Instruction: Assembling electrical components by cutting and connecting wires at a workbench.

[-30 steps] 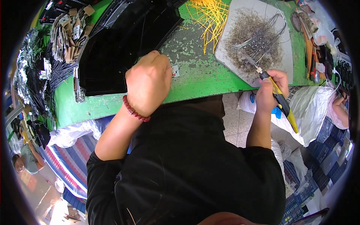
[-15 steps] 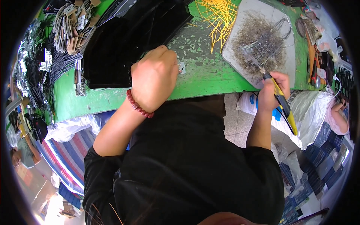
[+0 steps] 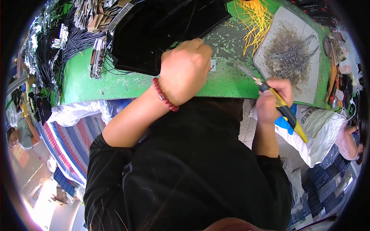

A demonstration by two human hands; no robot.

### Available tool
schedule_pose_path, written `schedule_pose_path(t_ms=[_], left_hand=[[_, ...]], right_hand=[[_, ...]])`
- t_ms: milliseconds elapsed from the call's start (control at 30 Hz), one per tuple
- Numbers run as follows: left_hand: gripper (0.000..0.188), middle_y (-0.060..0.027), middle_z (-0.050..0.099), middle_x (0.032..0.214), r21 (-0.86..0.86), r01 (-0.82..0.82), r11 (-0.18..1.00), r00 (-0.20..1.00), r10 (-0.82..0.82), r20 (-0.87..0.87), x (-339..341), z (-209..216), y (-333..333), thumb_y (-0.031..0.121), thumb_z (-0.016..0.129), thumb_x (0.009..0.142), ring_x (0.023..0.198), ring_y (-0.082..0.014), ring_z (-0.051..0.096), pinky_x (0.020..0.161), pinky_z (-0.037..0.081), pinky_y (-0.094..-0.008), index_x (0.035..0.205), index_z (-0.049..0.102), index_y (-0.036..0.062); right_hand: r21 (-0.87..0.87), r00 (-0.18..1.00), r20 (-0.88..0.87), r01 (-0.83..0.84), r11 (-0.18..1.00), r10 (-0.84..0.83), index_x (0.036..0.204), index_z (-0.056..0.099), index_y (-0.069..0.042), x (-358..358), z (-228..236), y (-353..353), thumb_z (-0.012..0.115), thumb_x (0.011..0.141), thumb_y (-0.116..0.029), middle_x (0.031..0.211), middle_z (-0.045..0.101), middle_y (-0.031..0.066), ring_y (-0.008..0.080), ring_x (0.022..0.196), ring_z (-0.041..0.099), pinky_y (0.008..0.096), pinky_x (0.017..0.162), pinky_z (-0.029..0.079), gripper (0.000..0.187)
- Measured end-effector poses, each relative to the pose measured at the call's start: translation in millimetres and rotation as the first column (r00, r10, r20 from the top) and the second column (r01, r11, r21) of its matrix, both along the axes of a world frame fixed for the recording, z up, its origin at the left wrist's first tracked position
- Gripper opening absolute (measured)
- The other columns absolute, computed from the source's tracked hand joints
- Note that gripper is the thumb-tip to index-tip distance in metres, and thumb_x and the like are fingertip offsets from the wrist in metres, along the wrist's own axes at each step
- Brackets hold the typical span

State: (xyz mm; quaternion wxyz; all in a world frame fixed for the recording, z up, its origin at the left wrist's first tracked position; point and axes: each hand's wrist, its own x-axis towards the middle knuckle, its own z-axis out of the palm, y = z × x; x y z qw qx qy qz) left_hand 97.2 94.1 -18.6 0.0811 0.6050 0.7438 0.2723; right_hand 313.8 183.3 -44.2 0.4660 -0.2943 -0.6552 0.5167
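Observation:
My right hand (image 3: pixel 273 101) is closed around the yellow and black handle of a soldering iron (image 3: pixel 284 109). Its metal tip points up and left, over the green bench just left of a pale board (image 3: pixel 313 72). Thin grey wire (image 3: pixel 296 54) and dark burnt crumbs lie on that board. My left hand (image 3: pixel 186 65), with a red bead bracelet at the wrist, is curled at the near corner of a glossy black panel (image 3: pixel 142 42). Its fingertips are hidden beneath it, and so is anything in them. A small whitish piece (image 3: pixel 212 65) shows at its right side.
Yellow sticks or tubes (image 3: pixel 254 25) lie spread at the back. Black wires (image 3: pixel 83 44), brown card pieces (image 3: pixel 98 19) and a metal strip part (image 3: pixel 97 57) lie at the left. Tools (image 3: pixel 334 73) line the right edge. A white sack (image 3: pixel 316 131) hangs below the bench edge.
The soldering iron has moved off the pale board toward my left hand, its tip now clear of the grey wire. My left hand stays curled at the black panel. The whole view has shifted.

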Motion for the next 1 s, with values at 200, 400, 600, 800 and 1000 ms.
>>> schedule_pose_path(t_ms=[200,400,600,800,1000], left_hand=[[0.007,-0.0070,0.057,0.076,0.000,0.016,1.000,1.000,-0.016,-0.006,-1,2,0,0.006,0.064,0.077,0.071,-0.0281,0.061,0.057,0.050,-0.0384,0.074,0.058,0.0062],[0.008,-0.0076,0.057,0.076,-0.004,0.023,1.000,1.000,-0.023,0.001,-2,0,-1,0.006,0.064,0.077,0.071,-0.0284,0.061,0.058,0.050,-0.0384,0.074,0.057,0.0058],[0.008,-0.0076,0.057,0.077,0.006,0.035,0.999,0.999,-0.035,0.013,-3,-1,-1,0.005,0.064,0.077,0.071,-0.0282,0.061,0.058,0.050,-0.0383,0.073,0.057,0.0056],[0.008,-0.0074,0.057,0.076,0.009,0.035,0.999,0.999,-0.035,-0.002,-3,-2,0,0.005,0.064,0.076,0.071,-0.0277,0.061,0.058,0.050,-0.0377,0.073,0.057,0.0056],[0.009,-0.0071,0.057,0.075,0.019,0.029,0.999,1.000,-0.029,-0.005,-3,-1,0,0.005,0.064,0.077,0.071,-0.0275,0.061,0.057,0.050,-0.0375,0.072,0.057,0.0059]], right_hand=[[-0.118,0.990,0.028,-0.132,0.984,0.136,0.090,0.056,-0.001,-21,-3,-11,0.072,0.080,-0.019,0.075,0.053,-0.0007,0.0039,0.063,0.043,0.0200,0.057,0.033,0.027],[-0.084,0.982,0.080,-0.163,0.983,0.169,0.090,0.057,-0.001,-22,-3,-8,0.072,0.080,-0.017,0.075,0.053,-0.0010,0.0039,0.063,0.044,0.0201,0.056,0.034,0.025],[-0.093,0.972,0.121,-0.191,0.977,0.201,0.091,0.057,-0.001,-24,2,-9,0.072,0.080,-0.017,0.075,0.055,-0.0006,0.0038,0.064,0.045,0.0201,0.057,0.035,0.025],[-0.055,0.992,-0.009,-0.123,0.991,0.123,0.090,0.055,-0.001,-23,-9,-10,0.070,0.080,-0.016,0.072,0.053,0.0014,0.0060,0.061,0.043,0.0213,0.056,0.034,0.023],[-0.028,0.987,0.064,-0.142,0.989,0.144,0.088,0.056,0.000,-21,-7,-8,0.070,0.079,-0.017,0.073,0.054,0.0023,0.0064,0.061,0.044,0.0216,0.055,0.034,0.024]])
